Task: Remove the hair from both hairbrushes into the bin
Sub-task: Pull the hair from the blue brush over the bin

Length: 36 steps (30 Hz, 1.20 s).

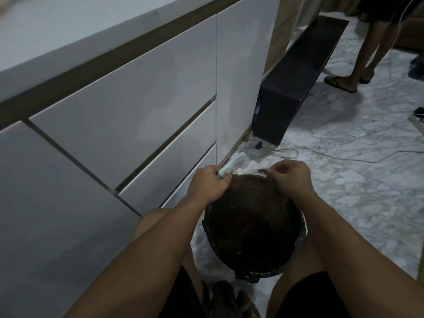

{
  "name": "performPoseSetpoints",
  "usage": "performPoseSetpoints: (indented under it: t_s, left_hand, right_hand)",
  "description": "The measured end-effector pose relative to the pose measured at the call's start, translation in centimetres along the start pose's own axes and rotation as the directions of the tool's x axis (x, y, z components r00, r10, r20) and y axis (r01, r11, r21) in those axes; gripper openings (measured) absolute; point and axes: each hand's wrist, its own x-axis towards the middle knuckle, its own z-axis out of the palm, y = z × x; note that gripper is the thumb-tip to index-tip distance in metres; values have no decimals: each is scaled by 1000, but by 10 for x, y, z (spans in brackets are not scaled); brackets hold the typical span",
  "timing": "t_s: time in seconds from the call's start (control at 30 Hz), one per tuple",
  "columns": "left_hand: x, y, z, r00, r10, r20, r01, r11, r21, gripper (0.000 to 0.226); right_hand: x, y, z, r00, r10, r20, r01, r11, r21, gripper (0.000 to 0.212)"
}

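Note:
A round dark bin [253,228] stands on the marble floor between my knees. My left hand [207,185] grips the handle of a pale mint hairbrush [236,166], whose white bristled head points up and right over the bin's far rim. My right hand [290,176] hovers over the bin's far right rim with fingers pinched together on a small dark tuft of hair [262,171]. Only this one hairbrush is in view.
White glossy drawers [128,106] run along the left. A black low cabinet [289,88] stands beyond them, with cables [321,154] on the floor behind the bin. Another person's legs in sandals [358,65] stand at the far right.

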Motion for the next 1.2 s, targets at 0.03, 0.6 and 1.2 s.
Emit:
performPoseSetpoints:
  t_s: [0.03,0.6,1.2]
  left_hand:
    - [1,0,-2,1000,1,-10,-1,1000,7,39]
    - [-4,10,1,994,76,78,-65,989,-130,36]
    - [2,7,2,985,9,175,12,993,-118,31]
  right_hand:
    - [2,3,-3,1000,25,-12,-25,999,37,8]
    - [-18,-9,10,843,-10,538,78,992,-104,22]
    - [-18,-11,13,913,-60,404,69,998,-8,39]
